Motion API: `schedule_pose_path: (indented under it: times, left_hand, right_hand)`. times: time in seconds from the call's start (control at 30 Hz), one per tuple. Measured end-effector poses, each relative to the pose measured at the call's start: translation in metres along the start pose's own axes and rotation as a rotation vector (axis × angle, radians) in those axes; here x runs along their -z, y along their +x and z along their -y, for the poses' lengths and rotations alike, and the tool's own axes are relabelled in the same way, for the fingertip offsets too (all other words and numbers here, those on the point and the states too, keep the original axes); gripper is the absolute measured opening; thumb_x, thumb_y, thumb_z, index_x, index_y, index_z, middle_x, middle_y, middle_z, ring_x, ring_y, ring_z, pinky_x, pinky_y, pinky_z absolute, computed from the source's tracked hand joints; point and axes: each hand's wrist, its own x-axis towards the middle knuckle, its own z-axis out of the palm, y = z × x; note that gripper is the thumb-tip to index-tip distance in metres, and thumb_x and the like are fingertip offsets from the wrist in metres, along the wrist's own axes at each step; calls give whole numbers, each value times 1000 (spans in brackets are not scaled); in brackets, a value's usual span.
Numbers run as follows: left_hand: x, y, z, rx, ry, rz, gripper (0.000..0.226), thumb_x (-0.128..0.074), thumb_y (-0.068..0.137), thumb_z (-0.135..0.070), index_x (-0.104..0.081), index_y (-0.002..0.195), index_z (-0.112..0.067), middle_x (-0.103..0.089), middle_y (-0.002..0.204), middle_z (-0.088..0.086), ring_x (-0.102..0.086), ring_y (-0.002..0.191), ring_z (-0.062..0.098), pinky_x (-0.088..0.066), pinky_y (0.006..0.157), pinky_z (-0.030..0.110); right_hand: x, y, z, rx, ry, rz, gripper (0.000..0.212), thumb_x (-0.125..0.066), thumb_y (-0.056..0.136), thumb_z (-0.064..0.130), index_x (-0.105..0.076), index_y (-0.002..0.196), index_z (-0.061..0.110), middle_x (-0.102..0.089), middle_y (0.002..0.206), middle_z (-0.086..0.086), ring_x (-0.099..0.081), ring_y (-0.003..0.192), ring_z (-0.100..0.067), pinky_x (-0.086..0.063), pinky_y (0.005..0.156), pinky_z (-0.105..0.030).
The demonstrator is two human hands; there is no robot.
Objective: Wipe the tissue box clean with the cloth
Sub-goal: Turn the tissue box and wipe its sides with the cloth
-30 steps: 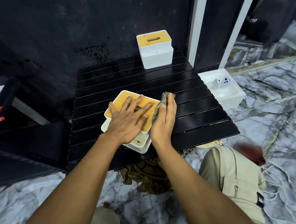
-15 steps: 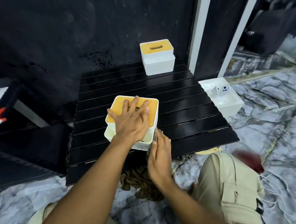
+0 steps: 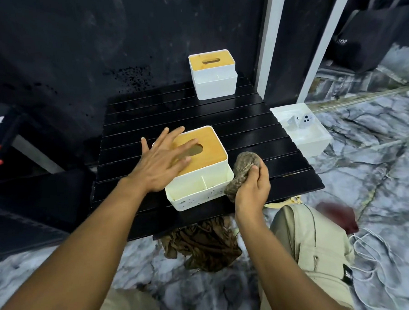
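Black slatted table (image 3: 233,129), second white box with wooden lid (image 3: 214,75) stood at its far edge, white container (image 3: 309,140) beside it on marble floor (image 3: 377,169) — brown crumpled fabric (image 3: 203,245) lay beneath.

home interior | marble floor (image 3: 378,181) | low slatted table (image 3: 245,133)

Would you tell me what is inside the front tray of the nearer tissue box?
The tray of the nearer tissue box shows a white divider and dark specks along its front lip, with nothing else visible inside. Its right end is hidden by the cloth in the right hand.
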Motion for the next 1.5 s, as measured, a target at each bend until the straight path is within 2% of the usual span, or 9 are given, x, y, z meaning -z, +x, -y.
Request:
schedule_pose_path:
  times: [0.1, 0.17, 0.23, 0.37, 0.6, 0.87, 1.17, 1.37, 1.5]
  left_hand:
    - [-5, 2, -15, 105, 9, -19, 67, -4, 83, -76, -22, 145, -59, -6, 161, -12, -6, 149, 26, 1, 110, 74]
    - [-6, 4, -22, 143, 37, -35, 71, -4, 81, -79, -23, 146, -57, -9, 159, -10, -13, 146, 28, -1, 107, 77]
    - [-7, 5, -24, 172, 55, -40, 74, -6, 79, -83, -22, 146, -57, -10, 159, -9, -15, 146, 29, -1, 106, 78]
    - [-7, 4, -22, 199, 62, -32, 70, -16, 81, -85, -19, 145, -58, -8, 159, -8, -18, 142, 29, -1, 107, 77]
    - [-7, 3, -18, 201, 77, -34, 75, -14, 75, -90, -19, 144, -61, -8, 158, -4, -19, 142, 29, 3, 106, 78]
    - [-5, 4, -24, 252, 73, -25, 75, -19, 75, -88, -15, 145, -61, -7, 159, -3, -18, 143, 30, 6, 106, 77]
    - [-6, 1, -24, 255, 50, -23, 61, -15, 85, -81, -17, 143, -63, -7, 159, -4, -18, 141, 30, 5, 108, 75]
    - [-7, -1, -21, 244, -36, -64, 53, 7, 94, -63, -16, 141, -67, -10, 160, -3, -21, 141, 28, 8, 108, 74]
    - [-6, -2, -21, 235, -48, -60, 47, 3, 99, -58, -15, 142, -65, -11, 161, -4, -19, 142, 27, 9, 109, 72]
  right_hand:
    - [-5, -36, -20, 125, -88, 135, 54, -33, 104, 32, -19, 155, 21, -13, 162, 5, -16, 148, -8, -19, 121, -36]
    - [-15, -74, -37, 129, -144, 276, 73, -32, 98, 47, 9, 155, 27, 26, 158, 19, 16, 148, -4, -5, 123, -42]
    - [-20, -110, -51, 183, -249, 425, 81, -33, 94, 44, 21, 151, 23, 39, 151, 19, 33, 143, -10, 2, 121, -52]
    - [-19, -114, -59, 294, -381, 520, 80, -34, 94, 11, 26, 147, 13, 44, 150, 9, 38, 141, -17, 8, 120, -46]
    - [-13, -5, -23, 11, -229, 347, 69, -33, 97, 6, 2, 156, 16, 11, 162, 6, 2, 145, 0, -10, 123, -40]
    - [-4, -121, -52, 198, -411, 780, 93, -41, 88, 8, 34, 143, 19, 55, 140, 13, 46, 135, -13, 16, 117, -38]
    - [-14, -14, -17, 195, -326, 335, 71, -37, 98, 4, -1, 155, 24, 8, 162, 5, 10, 150, -12, -6, 123, -45]
    - [-3, -58, -17, 675, -697, 512, 56, -44, 92, 3, -35, 147, 10, -24, 155, -10, -4, 151, -25, -18, 121, -45]
    - [0, -29, 9, 594, -574, 387, 53, -60, 92, 18, -38, 140, 13, -26, 149, -3, -35, 133, -12, -43, 104, -32]
